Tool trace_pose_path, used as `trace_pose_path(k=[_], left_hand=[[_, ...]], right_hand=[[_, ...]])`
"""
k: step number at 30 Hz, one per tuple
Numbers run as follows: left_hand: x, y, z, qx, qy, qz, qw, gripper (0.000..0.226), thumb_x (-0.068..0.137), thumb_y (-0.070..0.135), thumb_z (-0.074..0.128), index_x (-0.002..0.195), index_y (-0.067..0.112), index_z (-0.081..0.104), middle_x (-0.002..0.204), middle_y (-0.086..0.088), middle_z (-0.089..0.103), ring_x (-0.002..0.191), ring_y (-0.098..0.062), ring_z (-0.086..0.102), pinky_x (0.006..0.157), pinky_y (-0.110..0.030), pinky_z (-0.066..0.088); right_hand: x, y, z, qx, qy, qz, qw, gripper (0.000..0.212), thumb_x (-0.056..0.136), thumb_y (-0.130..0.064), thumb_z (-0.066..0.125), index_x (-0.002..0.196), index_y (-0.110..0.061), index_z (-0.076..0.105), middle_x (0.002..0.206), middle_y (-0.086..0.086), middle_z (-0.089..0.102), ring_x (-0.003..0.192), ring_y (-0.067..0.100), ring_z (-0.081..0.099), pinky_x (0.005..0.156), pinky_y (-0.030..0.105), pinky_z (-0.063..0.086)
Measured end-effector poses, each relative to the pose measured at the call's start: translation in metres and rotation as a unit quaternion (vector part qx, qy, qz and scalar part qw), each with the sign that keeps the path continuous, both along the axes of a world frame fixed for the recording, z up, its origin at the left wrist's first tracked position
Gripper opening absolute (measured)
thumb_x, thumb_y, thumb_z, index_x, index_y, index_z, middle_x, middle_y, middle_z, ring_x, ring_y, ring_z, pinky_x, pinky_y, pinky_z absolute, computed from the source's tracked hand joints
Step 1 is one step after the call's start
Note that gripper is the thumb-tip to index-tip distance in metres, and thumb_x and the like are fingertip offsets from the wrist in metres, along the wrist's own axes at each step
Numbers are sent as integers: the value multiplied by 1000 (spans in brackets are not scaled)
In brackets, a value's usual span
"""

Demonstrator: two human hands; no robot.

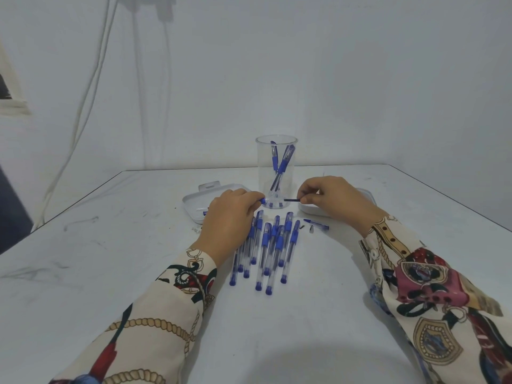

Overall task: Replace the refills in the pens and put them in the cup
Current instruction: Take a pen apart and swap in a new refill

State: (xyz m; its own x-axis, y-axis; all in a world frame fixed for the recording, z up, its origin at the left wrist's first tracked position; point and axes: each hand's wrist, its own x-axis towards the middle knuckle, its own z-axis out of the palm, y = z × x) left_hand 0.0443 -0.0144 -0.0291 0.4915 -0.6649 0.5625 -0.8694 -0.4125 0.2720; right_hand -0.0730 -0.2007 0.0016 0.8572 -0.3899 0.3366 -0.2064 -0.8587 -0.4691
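My left hand [230,214] grips a blue pen barrel [262,201], its open end pointing right. My right hand [335,198] pinches a thin dark refill [291,200] level with that barrel, a short gap between them. Both are held just in front of the clear cup [276,173], which stands at the table's middle back with two blue pens inside. Several capped blue pens [267,248] lie in a row on the table below my hands. A loose blue cap [317,224] and a small metal tip [311,230] lie to the right of the row.
A white tray [194,200] with a lid sits behind my left hand, holding a few small parts. Another white tray [310,210] lies partly under my right hand. White cables hang on the wall at the left. The table's edges run along the left and right.
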Motion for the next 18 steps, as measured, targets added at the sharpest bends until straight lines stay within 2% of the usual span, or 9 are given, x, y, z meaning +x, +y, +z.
trace_pose_path(k=[11, 15, 18], left_hand=[[2, -1, -2, -4, -16, 3, 1000, 27, 98, 25, 45, 117, 23, 63, 107, -2, 66, 97, -23, 56, 85, -40, 44], [2, 1, -1, -14, -19, 17, 1000, 27, 98, 23, 44, 118, 22, 63, 107, -3, 66, 97, -24, 55, 86, -39, 43], [0, 1, 0, -5, -18, 22, 1000, 29, 98, 25, 43, 120, 23, 62, 110, -3, 66, 99, -23, 55, 88, -37, 42]], right_hand=[[0, 2, 0, -6, 1, -6, 1000, 14, 88, -18, 62, 84, -30, 66, 82, -16, 60, 73, -6, 45, 64, 17, 32], [-1, 0, 1, 2, -4, -25, 1000, 13, 89, -19, 61, 85, -30, 65, 80, -19, 57, 74, -6, 44, 66, 24, 32], [-2, -1, 2, 12, -11, -24, 1000, 13, 89, -19, 62, 84, -31, 65, 79, -21, 57, 74, -5, 45, 64, 21, 33]])
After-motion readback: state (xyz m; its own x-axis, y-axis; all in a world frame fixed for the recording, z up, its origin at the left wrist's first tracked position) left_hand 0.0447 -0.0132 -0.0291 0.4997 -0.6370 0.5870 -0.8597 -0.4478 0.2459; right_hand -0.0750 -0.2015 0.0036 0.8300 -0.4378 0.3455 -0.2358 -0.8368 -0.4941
